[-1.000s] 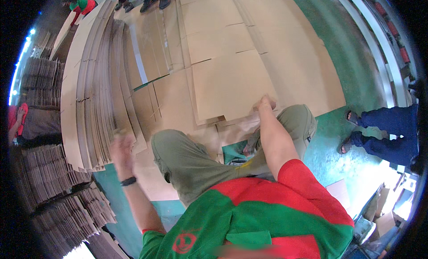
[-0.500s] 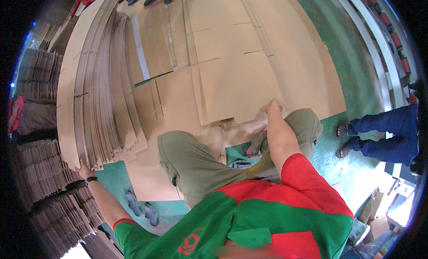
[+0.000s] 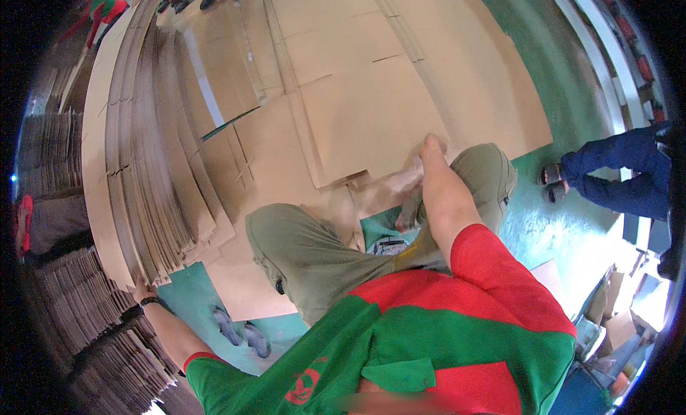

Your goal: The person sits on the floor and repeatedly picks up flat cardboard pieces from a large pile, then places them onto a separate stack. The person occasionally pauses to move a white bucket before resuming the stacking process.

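My left hand [image 3: 145, 292], with a dark band at its wrist, is closed on the near lower corner of the outermost of several tall cardboard sheets [image 3: 96, 150]. These sheets stand on edge in a curved row at the left, and their bodies hide some of my fingers. Over by my right knee, my right hand [image 3: 431, 149] is closed at the near edge of a large flat cardboard sheet [image 3: 371, 122]. Its fingertips are partly hidden. Creases and slots cross the flat sheet, which lies on other cardboard in front of me.
Cardboard piles [image 3: 53, 157] rise at the far left. A co-worker [image 3: 107, 11] in red and green reaches the row's far end. Grey slippers [image 3: 243, 334] lie on the green floor [image 3: 200, 290]. Another person's dark-trousered legs [image 3: 614, 172] stand at the right.
The view has shifted slightly. The co-worker at the far left now shows more, with an arm out to the standing sheets. My hands keep their places on the cardboard.
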Demonstrator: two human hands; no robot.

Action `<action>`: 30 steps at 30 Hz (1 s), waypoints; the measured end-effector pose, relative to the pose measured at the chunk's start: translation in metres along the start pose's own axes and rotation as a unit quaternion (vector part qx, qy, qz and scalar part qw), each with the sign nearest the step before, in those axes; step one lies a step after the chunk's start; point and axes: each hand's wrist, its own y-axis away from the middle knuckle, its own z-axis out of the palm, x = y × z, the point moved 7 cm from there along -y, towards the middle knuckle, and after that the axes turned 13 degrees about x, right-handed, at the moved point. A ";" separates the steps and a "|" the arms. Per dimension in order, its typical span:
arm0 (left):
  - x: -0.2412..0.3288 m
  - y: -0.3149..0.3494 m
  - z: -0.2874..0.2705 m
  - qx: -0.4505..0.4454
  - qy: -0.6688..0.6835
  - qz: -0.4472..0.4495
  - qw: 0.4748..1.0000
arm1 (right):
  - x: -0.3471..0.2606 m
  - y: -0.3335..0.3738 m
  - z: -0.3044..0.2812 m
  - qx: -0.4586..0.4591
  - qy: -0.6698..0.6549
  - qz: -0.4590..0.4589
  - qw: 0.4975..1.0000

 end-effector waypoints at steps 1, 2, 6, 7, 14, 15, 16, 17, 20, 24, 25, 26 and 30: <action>0.017 0.000 0.009 -0.010 -0.105 0.144 0.984 | -0.003 0.001 0.001 -0.015 0.012 -0.019 1.000; 0.032 0.005 0.020 0.013 -0.229 0.283 0.931 | -0.002 0.000 0.001 -0.016 0.052 -0.025 0.998; 0.046 0.035 0.066 0.027 -0.484 0.495 0.721 | 0.001 -0.011 0.007 -0.014 0.220 -0.062 0.973; 0.042 0.045 0.074 0.038 -0.570 0.525 0.631 | 0.000 -0.014 0.007 0.000 0.258 -0.081 0.963; 0.039 0.076 0.049 0.152 -0.547 0.529 0.631 | 0.005 -0.001 0.006 0.014 0.035 -0.018 0.999; 0.040 0.084 0.054 0.136 -0.547 0.584 0.584 | 0.002 0.005 0.003 0.017 0.034 -0.019 0.999; 0.038 0.088 0.059 0.110 -0.577 0.605 0.537 | -0.002 0.011 0.001 0.016 0.034 -0.025 0.999; 0.033 0.090 0.063 0.082 -0.632 0.599 0.485 | -0.005 0.018 -0.004 0.034 0.011 -0.015 0.999; 0.058 0.114 0.057 0.126 -0.541 0.531 0.641 | -0.010 0.042 -0.009 0.049 -0.066 0.035 0.996; 0.100 0.224 0.083 0.174 -0.374 0.568 0.713 | -0.058 0.084 0.012 -0.065 -0.179 0.024 0.981; 0.114 0.269 0.101 0.152 -0.304 0.646 0.683 | -0.086 0.098 0.018 -0.099 -0.202 -0.009 0.974; 0.123 0.310 0.123 0.096 -0.236 0.687 0.681 | -0.133 0.112 0.019 -0.107 -0.159 -0.129 0.973; 0.138 0.463 0.199 -0.147 -0.022 0.673 0.724 | -0.330 0.181 -0.029 -0.172 -0.145 -0.295 0.929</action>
